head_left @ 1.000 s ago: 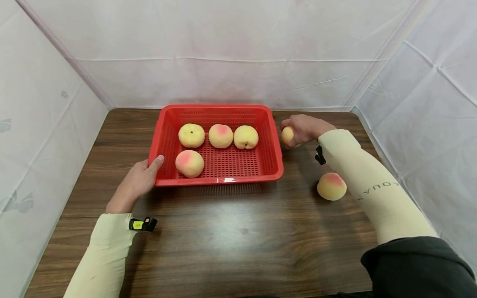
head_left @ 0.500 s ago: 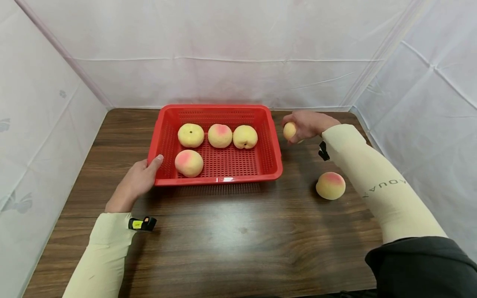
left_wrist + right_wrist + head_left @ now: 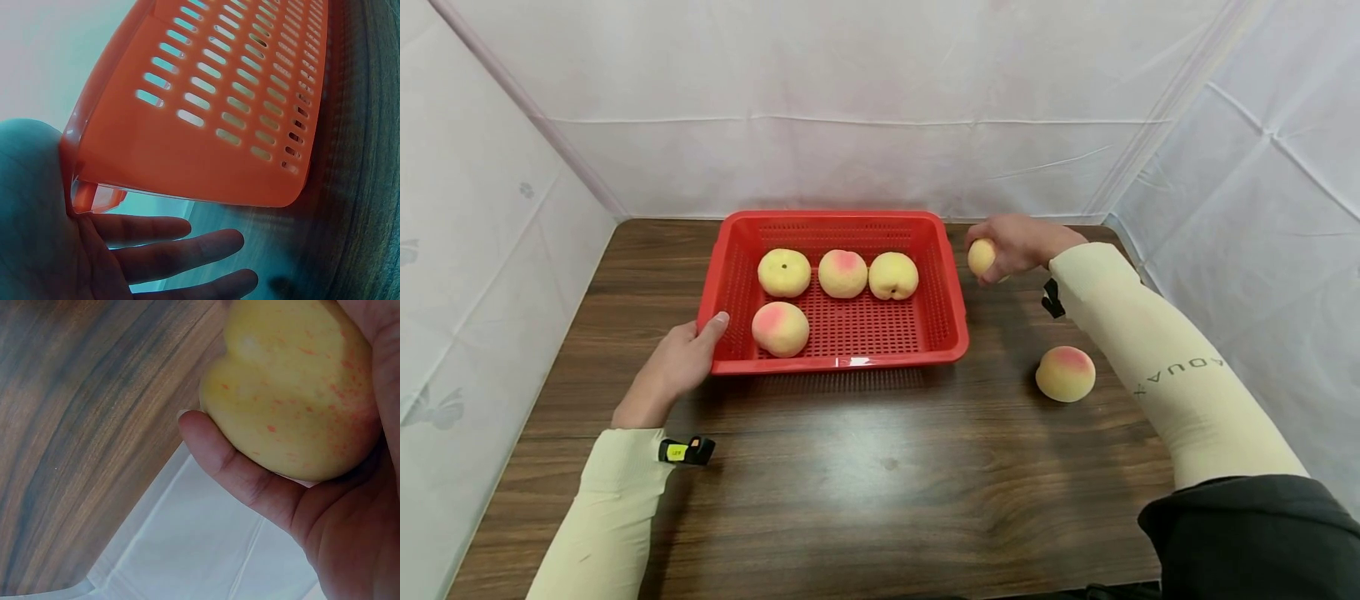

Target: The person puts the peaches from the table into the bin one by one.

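head view: right hand [image 3: 1017,243] grips a yellow peach [image 3: 981,257], fingers curled round it, held off the table [image 3: 865,483] just right of the red basket [image 3: 951,275], near its far right corner. vs a second ago the hand and peach are a bit higher and further back, so the peach reads as lifted, not yet over the basket. left hand [image 3: 679,362] rests flat against the basket's near left corner, thumb on the rim, same spot as before. four peaches in the basket [image 3: 842,273], unchanged. one loose peach [image 3: 1065,373] on the table by the right forearm, hasn't moved.

left wrist view: left hand [image 3: 75,250] with fingers straight and spread under the basket corner [image 3: 206,125], palm touching it, not gripping.

right wrist view: yellow peach [image 3: 294,387] clamped between thumb and palm of right hand [image 3: 337,512], wood table [image 3: 81,425] below, clear gap.
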Motion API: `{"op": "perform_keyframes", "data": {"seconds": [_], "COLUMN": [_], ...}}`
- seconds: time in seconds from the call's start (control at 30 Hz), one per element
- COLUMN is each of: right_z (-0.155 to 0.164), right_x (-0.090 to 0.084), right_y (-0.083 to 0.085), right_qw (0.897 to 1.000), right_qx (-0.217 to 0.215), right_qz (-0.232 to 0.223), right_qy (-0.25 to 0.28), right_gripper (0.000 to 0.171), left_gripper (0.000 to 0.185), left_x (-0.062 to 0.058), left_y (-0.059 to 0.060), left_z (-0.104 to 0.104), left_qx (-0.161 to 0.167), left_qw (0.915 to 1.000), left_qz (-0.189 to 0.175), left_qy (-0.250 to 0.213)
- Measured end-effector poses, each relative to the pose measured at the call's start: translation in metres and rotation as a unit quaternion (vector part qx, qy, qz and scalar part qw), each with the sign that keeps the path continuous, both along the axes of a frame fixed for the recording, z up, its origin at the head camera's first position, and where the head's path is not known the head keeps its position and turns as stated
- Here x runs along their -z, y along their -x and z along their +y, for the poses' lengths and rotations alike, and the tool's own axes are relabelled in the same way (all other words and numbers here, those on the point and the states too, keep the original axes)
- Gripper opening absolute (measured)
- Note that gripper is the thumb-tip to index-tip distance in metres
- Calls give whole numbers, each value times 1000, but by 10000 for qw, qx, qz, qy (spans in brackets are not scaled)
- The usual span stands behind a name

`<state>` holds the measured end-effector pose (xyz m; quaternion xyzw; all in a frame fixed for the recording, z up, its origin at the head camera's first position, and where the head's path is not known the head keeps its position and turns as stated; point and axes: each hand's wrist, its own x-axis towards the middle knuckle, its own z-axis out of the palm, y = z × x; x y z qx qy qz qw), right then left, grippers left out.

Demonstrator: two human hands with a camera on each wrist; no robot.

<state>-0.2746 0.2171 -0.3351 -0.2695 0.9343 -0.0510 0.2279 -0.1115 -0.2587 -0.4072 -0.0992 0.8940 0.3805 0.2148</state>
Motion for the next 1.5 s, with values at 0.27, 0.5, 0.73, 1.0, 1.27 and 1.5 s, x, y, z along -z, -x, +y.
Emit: {"op": "perform_keyframes", "data": {"seconds": [0.27,0.5,0.73,1.0,1.27,1.5], "right_z": [-7,-16,-24,-37,-51,-66], "right_x": [-7,-14,-19,-24,-30,-31], "right_y": [1,2,2,-1,-6,-9], "right_qw": [9995,9987,9974,9965,9953,9951], "right_qx": [-244,-456,-648,-791,-926,-950], "right_qz": [198,223,279,234,262,164], "right_qy": [18,-60,123,166,-117,-203], "right_gripper": [45,41,35,37,38,38], "left_gripper": [77,77,78,78,75,74], "left_x": [0,1,-1,0,-2,-2], "left_y": [-1,-1,-1,-1,-2,-3], "left_z": [0,0,2,2,5,6], "left_qx": [21,5,-13,28,10,-25], "left_qw": [10000,10000,10000,10000,10000,10000], "left_qz": [81,66,81,81,58,52], "left_qy": [18,19,21,13,-9,-70]}}
